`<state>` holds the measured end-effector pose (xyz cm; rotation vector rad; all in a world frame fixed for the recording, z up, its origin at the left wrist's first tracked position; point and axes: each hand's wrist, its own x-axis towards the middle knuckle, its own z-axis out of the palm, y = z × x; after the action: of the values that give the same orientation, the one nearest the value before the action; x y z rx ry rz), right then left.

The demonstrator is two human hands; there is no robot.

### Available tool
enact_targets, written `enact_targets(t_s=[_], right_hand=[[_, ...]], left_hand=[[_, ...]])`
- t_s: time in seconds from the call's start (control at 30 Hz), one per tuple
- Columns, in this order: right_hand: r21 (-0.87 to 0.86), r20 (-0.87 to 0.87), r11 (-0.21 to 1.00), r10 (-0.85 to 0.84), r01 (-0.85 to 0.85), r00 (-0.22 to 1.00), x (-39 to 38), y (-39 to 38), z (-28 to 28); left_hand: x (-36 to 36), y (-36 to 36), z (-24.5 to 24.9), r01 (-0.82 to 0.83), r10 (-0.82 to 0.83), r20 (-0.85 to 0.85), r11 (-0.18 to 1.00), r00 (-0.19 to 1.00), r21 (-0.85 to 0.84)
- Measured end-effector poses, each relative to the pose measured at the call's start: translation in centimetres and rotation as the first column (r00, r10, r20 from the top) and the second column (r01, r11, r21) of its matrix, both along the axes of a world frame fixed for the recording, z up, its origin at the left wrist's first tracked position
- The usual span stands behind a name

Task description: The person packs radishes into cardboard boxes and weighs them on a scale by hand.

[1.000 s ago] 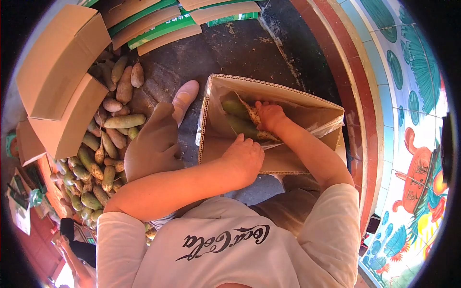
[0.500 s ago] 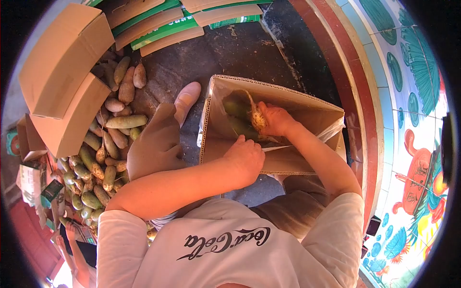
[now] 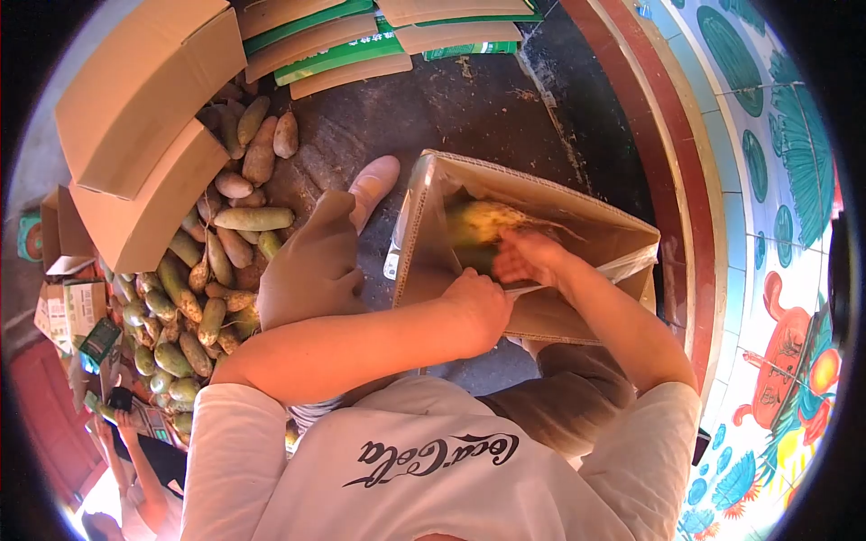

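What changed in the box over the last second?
The right hand pulled back toward the near wall, fingers spread; the vegetable it gripped now lies across the box. The left hand stays clamped on the box's near wall; the pile is unmoved.

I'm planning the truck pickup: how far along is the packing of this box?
Early on. Done: the box is lined with a plastic bag and holds at least two green gourds. In hand: the right hand reaches in among them, and the left hand grips the near wall. Left: the box has much room, and a big pile lies on the floor by other boxes.
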<state>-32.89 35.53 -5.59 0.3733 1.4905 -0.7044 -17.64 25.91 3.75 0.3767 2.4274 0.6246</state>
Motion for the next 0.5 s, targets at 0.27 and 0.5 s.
enact_targets(t_s=[0.27,0.5], right_hand=[[0.481,-0.769,0.162,0.549,-0.862,-0.326,-0.6,-1.6,-1.1],[0.368,-0.585,0.157,0.806,-0.916,-0.097,-0.5,-2.9,-5.2]], left_hand=[[0.1,0.1,-0.6,-0.034,0.034,-0.102,0.999,0.994,-0.001],[0.3,0.2,-0.5,-0.054,0.053,-0.127,0.999,0.991,-0.004]])
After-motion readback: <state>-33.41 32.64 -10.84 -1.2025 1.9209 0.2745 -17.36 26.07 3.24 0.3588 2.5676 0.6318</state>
